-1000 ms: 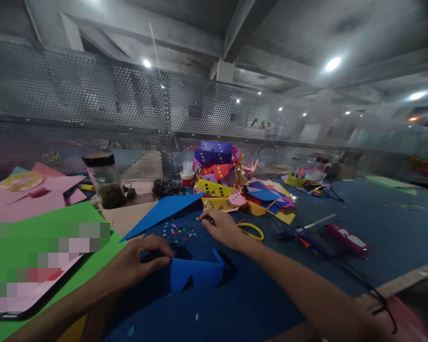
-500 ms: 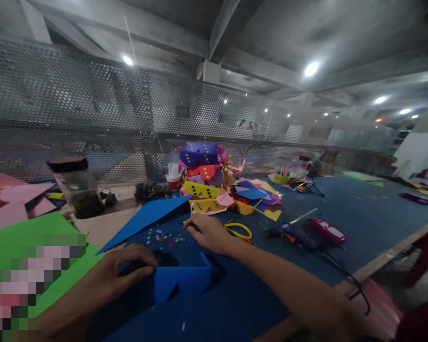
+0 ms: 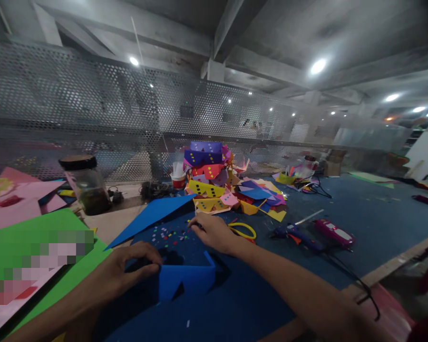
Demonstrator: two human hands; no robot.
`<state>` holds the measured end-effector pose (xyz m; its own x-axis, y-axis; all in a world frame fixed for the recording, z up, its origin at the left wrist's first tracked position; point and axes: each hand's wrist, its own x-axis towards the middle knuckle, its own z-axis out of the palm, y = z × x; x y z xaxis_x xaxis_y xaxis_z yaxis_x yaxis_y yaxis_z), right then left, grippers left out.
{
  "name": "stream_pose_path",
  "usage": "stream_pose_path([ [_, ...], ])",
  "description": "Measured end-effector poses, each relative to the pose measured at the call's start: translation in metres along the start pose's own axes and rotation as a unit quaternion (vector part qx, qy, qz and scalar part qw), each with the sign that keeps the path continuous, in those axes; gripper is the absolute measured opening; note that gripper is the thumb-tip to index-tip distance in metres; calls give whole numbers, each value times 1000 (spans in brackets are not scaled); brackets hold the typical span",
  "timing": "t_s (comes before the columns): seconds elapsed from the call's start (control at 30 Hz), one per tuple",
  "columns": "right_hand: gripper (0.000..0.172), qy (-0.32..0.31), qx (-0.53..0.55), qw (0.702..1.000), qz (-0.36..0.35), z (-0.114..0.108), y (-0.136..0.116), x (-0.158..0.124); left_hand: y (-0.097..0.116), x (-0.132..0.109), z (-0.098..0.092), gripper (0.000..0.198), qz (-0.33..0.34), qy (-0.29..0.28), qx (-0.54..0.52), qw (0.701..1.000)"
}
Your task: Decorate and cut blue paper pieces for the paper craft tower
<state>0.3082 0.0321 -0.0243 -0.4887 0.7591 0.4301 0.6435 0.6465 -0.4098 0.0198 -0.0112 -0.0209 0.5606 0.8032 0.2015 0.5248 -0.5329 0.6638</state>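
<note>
My left hand grips the left end of a folded blue foam shape that lies on the blue mat, fingers curled over its rim. My right hand reaches forward past it, fingers pinched on a thin dark tool whose tip touches the mat beside several tiny coloured paper bits. A large blue foam triangle lies just beyond the bits.
A pile of coloured folded paper pieces stands behind my right hand. Yellow-handled scissors, a glue gun and a pink tool lie to the right. A dark-lidded jar, green sheet and pink sheets are left.
Only the camera has swung slightly. Both hands keep their places on the blue shape and at the paper bits.
</note>
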Motion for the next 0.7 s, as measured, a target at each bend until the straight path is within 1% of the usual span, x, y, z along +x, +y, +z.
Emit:
stream_pose_path([
  [0.17, 14, 6, -2, 1000, 6, -4, 0, 1, 1, 0, 0, 29, 0, 7, -3, 1000],
  [0.3, 14, 27, 1, 999, 21, -14, 4, 6, 3, -1, 0, 28, -6, -3, -11, 1000],
  [0.5, 16, 82, 2, 995, 57, -42, 14, 11, 10, -1, 0, 29, 0, -5, -24, 1000],
  [0.6, 16, 90, -2, 994, 69, -58, 16, 3, 13, -1, 0, 31, -4, -6, -19, 1000],
  [0.7, 15, 92, -10, 993, 78, -74, 21, -12, 14, -2, 0, 31, -5, -11, -24, 1000],
])
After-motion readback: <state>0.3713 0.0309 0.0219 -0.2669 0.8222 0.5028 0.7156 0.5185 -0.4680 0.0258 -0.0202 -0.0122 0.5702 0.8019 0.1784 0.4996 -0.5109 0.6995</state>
